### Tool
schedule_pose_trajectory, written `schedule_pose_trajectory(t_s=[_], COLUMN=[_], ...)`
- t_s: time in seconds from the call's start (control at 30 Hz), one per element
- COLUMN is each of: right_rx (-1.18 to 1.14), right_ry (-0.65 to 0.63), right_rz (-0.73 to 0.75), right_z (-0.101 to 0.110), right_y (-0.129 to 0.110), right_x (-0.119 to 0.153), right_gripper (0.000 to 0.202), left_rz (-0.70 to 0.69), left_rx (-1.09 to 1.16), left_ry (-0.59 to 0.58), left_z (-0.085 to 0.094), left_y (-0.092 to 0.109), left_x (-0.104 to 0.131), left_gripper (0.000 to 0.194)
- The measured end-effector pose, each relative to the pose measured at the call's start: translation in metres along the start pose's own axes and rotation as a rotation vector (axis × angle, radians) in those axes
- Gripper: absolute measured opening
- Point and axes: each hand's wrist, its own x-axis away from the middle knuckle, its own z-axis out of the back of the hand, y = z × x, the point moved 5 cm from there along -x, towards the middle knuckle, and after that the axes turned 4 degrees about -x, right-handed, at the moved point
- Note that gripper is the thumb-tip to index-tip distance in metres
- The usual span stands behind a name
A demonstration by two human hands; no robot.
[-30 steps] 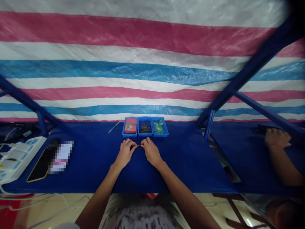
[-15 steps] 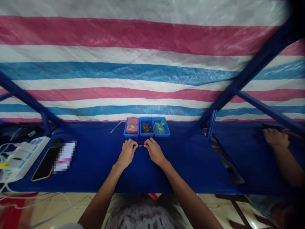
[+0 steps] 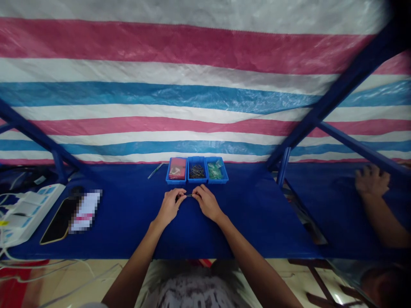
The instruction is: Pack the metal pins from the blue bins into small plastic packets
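A thin metal rod [image 3: 189, 195] lies level between my two hands, just in front of the bins. One end is pinched in the fingers of my left hand [image 3: 171, 205], the other in those of my right hand [image 3: 206, 202]. Behind them stand three small blue bins side by side. The left bin [image 3: 176, 181] holds a pink item with small pieces on top, the middle bin [image 3: 197, 181] several thin metal pieces, and the right bin [image 3: 218, 181] green and clear packets.
A pen [image 3: 156, 171] lies left of the bins. Farther left are a phone [image 3: 59, 222], a pixelated white item [image 3: 85, 212] and a power strip [image 3: 32, 214] with cables. Another person's hand [image 3: 372, 182] rests over the table at right. Blue frame bars slant up both sides.
My left hand's fingers have shifted slightly around the rod's end. At right, the other person's hand has spread its fingers. The view has moved a little.
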Motion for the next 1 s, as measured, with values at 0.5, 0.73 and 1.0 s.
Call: schedule_pose_trajectory(t_s=[0.5,0.73,1.0], right_rx=[0.065,0.166,0.117], right_ry=[-0.027,-0.04,-0.031], right_rz=[-0.009,0.005,-0.01], right_z=[-0.0046,-0.0078,-0.007], right_y=[0.0001,-0.0044,-0.005], right_x=[-0.0006,0.0004,0.0016], right_gripper=[0.01,0.009,0.013], left_rz=[0.046,0.088,0.05], left_rx=[0.201,0.284,0.283], left_ry=[0.019,0.021,0.043], left_z=[0.0027,0.0066,0.0058], left_y=[0.0019,0.0061,0.0021], left_x=[0.0009,-0.0004,0.0007], left_gripper=[0.013,0.01,0.015])
